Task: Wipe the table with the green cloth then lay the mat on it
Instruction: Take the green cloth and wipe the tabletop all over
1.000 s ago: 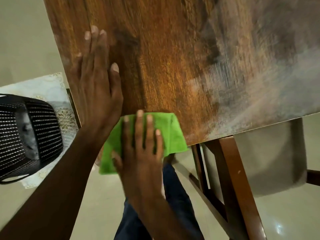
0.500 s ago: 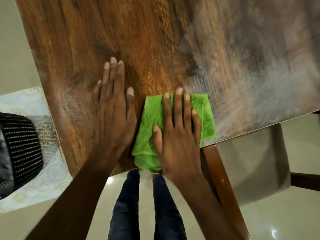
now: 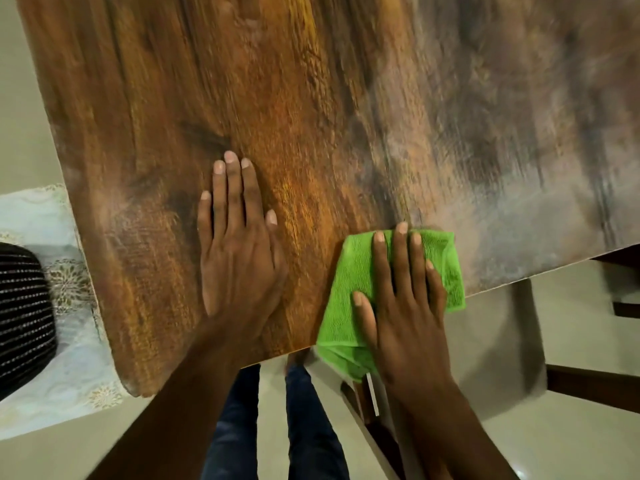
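Head view, looking down on the near edge of the wooden table [image 3: 329, 98].

Right hand [image 3: 401, 306]: flat, palm down, fingers spread, pressing on the green cloth [image 3: 356, 271]. Nothing is pinched; the cloth is held only under the palm and fingers.

Green cloth: folded, lying on the table top at its near edge, right of centre. Its near-left corner hangs over the edge, below the palm. The far fingertips reach just to the cloth's far hem.

Left hand [image 3: 239, 258]: flat on bare wood, palm down, fingers close together and pointing away, thumb out to the right. It lies left of the cloth and apart from it, with a strip of wood between them.

Mat [image 3: 52, 375]: pale, with a patterned border, seen low at the left beyond the table's left edge, partly under a black mesh object [image 3: 20, 313]. What that object is cannot be told from this view.

Table surface: orange-brown grain at the centre, greyer and hazy toward the right; some blur there.

Below the near edge: the person's legs in dark blue trousers [image 3: 304, 427] and a chair [image 3: 502, 348] with a pale seat at the right.
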Demonstrator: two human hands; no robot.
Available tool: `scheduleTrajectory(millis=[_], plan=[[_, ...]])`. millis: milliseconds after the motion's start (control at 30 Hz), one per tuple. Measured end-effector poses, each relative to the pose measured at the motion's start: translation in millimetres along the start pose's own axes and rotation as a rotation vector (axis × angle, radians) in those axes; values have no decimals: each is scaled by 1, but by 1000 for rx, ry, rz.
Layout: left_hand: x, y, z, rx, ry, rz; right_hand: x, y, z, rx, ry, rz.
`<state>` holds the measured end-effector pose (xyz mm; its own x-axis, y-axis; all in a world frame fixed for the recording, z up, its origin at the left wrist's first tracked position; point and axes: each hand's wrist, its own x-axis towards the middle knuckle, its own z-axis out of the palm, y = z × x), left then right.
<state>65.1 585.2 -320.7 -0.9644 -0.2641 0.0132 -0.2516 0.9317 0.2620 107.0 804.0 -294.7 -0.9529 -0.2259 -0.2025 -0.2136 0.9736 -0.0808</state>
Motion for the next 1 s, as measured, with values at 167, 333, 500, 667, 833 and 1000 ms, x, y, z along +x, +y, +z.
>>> scheduleTrajectory(millis=[167,333,500,667,833,1000], plan=[[1,2,1,7,-31,-10,51,-18,-2,-26,2,22],[2,6,-4,-33,-70,-35,145,-23,-17,6,97,-29],[3,9,-7,-1,-73,-52,80,-33,-4,-2,37,42],[2,6,-1,2,-28,-42,30,-56,6,-46,-53,8],[1,0,4,-16,1,-27,26,13,-5,-48,-66,62],[3,-2,5,-35,-20,-23,26,39,-13,22,-85,118]])
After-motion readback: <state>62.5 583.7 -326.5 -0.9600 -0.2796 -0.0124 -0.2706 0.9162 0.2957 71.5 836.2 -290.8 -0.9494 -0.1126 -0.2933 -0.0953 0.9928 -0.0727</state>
